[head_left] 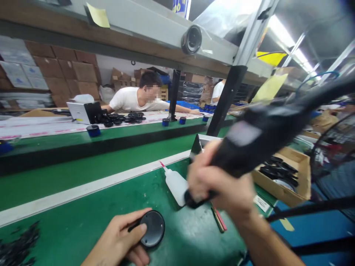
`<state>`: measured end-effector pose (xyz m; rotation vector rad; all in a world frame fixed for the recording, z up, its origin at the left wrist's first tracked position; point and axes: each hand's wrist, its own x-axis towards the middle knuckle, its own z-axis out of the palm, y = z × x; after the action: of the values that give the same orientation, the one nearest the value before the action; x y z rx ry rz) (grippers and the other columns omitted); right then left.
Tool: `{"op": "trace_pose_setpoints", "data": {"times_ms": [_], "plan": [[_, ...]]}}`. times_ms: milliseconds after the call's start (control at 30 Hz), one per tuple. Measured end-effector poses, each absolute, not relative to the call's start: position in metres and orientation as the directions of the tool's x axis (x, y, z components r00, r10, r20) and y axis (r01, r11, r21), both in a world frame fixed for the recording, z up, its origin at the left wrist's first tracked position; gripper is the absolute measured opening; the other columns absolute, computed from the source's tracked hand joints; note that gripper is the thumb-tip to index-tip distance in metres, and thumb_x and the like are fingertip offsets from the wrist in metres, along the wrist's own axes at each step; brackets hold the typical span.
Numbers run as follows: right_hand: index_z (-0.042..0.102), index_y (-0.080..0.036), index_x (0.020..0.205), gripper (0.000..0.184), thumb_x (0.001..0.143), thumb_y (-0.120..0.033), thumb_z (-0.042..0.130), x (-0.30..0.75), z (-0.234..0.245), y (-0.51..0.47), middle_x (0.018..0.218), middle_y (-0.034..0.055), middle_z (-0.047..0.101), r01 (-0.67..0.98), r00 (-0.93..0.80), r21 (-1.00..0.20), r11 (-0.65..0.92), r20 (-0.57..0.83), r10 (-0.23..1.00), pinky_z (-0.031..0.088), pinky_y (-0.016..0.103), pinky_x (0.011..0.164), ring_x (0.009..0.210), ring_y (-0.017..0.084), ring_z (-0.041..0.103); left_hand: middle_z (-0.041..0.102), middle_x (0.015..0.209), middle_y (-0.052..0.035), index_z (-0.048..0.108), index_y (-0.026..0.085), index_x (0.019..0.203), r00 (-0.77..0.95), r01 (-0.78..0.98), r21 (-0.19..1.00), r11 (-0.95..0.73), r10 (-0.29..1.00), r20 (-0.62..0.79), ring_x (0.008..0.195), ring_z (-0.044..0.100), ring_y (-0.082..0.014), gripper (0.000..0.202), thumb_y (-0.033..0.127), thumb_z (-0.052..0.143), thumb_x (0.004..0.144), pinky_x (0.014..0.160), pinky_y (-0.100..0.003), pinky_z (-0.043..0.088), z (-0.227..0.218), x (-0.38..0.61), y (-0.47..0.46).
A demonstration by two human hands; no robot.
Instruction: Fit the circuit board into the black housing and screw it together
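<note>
My left hand [122, 240] rests low on the green bench and pins a round black disc part [152, 228] under thumb and fingers. To its right and higher, my right hand [219, 184] grips a black powered hand tool [257, 140], blurred, with a cable running off to the upper right. The tool's tip sits near a white squeeze bottle [176, 184] with a red nozzle lying on the bench.
A cardboard box [296, 192] with black parts stands at right, red and dark pens [219, 220] by my wrist. Loose black pieces [16, 244] lie at bottom left. Across the conveyor, a person in a white shirt [133, 99] leans over black and blue parts.
</note>
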<state>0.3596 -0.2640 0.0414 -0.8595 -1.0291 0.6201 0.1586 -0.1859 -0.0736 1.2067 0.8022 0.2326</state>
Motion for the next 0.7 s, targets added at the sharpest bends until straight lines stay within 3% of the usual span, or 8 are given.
{"op": "trace_pose_setpoints", "data": {"times_ms": [100, 167, 267, 400, 533, 700], "plan": [[0.055, -0.021, 0.062, 0.017, 0.060, -0.011, 0.069, 0.418, 0.058, -0.272, 0.043, -0.0061, 0.049, 0.147, 0.588, -0.803, 0.577, 0.540, 0.602, 0.039, 0.023, 0.033, 0.033, 0.011, 0.044, 0.076, 0.069, -0.0148, 0.040, -0.003, 0.143, 0.728, 0.232, 0.903, 0.362, 0.551, -0.408, 0.061, 0.075, -0.0270, 0.111, 0.067, 0.079, 0.066, 0.056, -0.029, 0.061, -0.074, 0.158, -0.185], [0.053, -0.020, 0.061, 0.020, 0.057, -0.011, 0.070, 0.451, 0.058, -0.270, 0.042, -0.0064, 0.045, 0.151, 0.645, -0.838, 0.525, 0.486, 0.590, 0.037, 0.023, 0.032, 0.032, 0.011, 0.042, 0.077, 0.073, -0.0171, 0.038, -0.004, 0.142, 0.725, 0.223, 0.897, 0.381, 0.550, -0.414, 0.060, 0.075, -0.0270, 0.114, 0.066, 0.081, 0.064, 0.054, -0.029, 0.061, -0.075, 0.158, -0.184], [0.055, -0.020, 0.072, 0.024, 0.057, -0.012, 0.072, 0.467, 0.048, -0.268, 0.043, -0.0071, 0.045, 0.071, 0.650, -0.902, 0.425, 0.366, 0.666, 0.038, 0.024, 0.031, 0.033, 0.011, 0.041, 0.076, 0.071, -0.0166, 0.040, -0.004, 0.141, 0.719, 0.204, 0.898, 0.391, 0.562, -0.408, 0.060, 0.075, -0.0269, 0.112, 0.066, 0.082, 0.064, 0.054, -0.028, 0.061, -0.078, 0.158, -0.185], [0.055, -0.021, 0.084, 0.027, 0.065, -0.014, 0.072, 0.427, 0.034, -0.270, 0.045, -0.0083, 0.046, -0.069, 0.547, -0.935, 0.347, 0.255, 0.797, 0.039, 0.021, 0.031, 0.033, 0.010, 0.040, 0.075, 0.065, -0.0140, 0.043, -0.003, 0.138, 0.741, 0.136, 0.915, 0.379, 0.574, -0.348, 0.056, 0.074, -0.0250, 0.103, 0.065, 0.079, 0.069, 0.050, -0.025, 0.059, -0.088, 0.159, -0.191], [0.047, -0.023, 0.089, 0.028, 0.070, -0.024, 0.068, 0.358, 0.029, -0.251, 0.045, -0.0117, 0.044, -0.220, 0.386, -0.873, 0.436, 0.333, 0.860, 0.038, 0.019, 0.032, 0.033, 0.008, 0.036, 0.075, 0.068, -0.0144, 0.049, -0.001, 0.134, 0.723, 0.082, 0.918, 0.387, 0.611, -0.322, 0.050, 0.072, -0.0234, 0.101, 0.066, 0.079, 0.065, 0.043, -0.023, 0.055, -0.096, 0.161, -0.191], [0.046, -0.023, 0.086, 0.026, 0.068, -0.019, 0.064, 0.304, 0.031, -0.212, 0.044, -0.0119, 0.046, -0.262, 0.226, -0.860, 0.438, 0.387, 0.894, 0.038, 0.021, 0.034, 0.032, 0.009, 0.039, 0.074, 0.088, -0.0192, 0.040, 0.002, 0.138, 0.727, 0.094, 0.918, 0.386, 0.603, -0.328, 0.055, 0.073, -0.0239, 0.103, 0.066, 0.077, 0.066, 0.048, -0.026, 0.056, -0.098, 0.158, -0.191]]}}
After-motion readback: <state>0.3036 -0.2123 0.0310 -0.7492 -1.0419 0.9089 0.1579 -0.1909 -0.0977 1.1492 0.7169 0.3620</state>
